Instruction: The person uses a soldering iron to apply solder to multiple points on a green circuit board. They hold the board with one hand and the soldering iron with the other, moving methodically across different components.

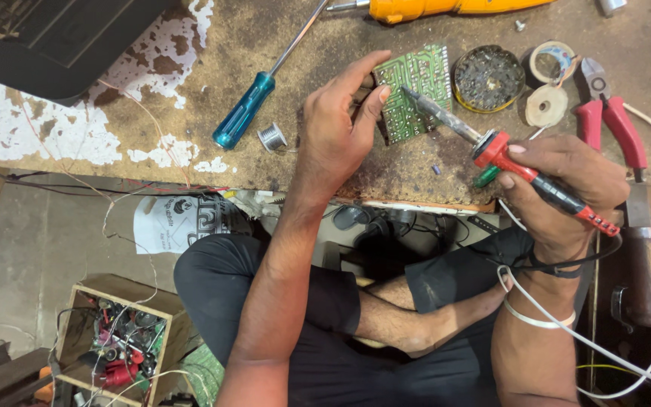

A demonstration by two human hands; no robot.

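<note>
A repair workshop, this one: a worn, paint-flaked desk (190,45), a blue-handled screwdriver (246,109) and solder spool (272,137) just left of the left hand (337,128), red-handled pliers (612,120) beyond the right hand (566,185), and a wooden crate of wired parts (118,343) down on the floor.
</note>
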